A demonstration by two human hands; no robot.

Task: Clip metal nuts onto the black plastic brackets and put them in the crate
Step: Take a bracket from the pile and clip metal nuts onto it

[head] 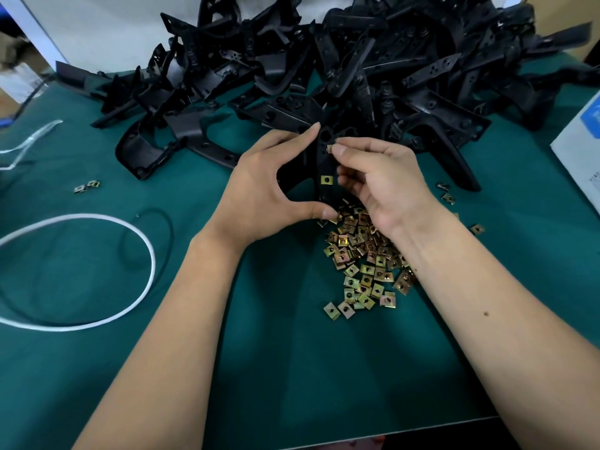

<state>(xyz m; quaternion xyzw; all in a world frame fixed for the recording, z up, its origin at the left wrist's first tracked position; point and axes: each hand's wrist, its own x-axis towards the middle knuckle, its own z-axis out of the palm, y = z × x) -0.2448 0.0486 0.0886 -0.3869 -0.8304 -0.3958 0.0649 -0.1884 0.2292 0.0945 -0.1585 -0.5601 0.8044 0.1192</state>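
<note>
You hold one bracket (324, 164) upright between your hands, just above the near edge of the heap of loose nuts (363, 258). Its long axis runs away from you, top end pointing toward the big pile of brackets (324, 66) at the back of the tabletop (259, 352). Your left hand (269, 196) is curled round it, forefinger hooked over the top end and thumb pressed under the bottom end, so the strip is braced lengthwise. Your right hand (380, 180) comes in from the right side, thumb and fingers pinching a small nut (330, 148) against the bracket's right edge near the top hole. One nut (326, 179) already sits clipped lower down on the same strip.

The move ahead looks like a sideways push, right to left, sliding the pinched nut over the edge until it lines up with a hole; the right hand is the one placed to do it, while the left only steadies.

The tabletop is covered in green cloth. A white cord loop (97, 271) and a thin black ring (147, 238) lie to your left, with two stray nuts (87, 187) beyond them. A white box (581, 151) stands at the right edge. No crate shows in view, so you cannot tell from here where the finished piece goes.
</note>
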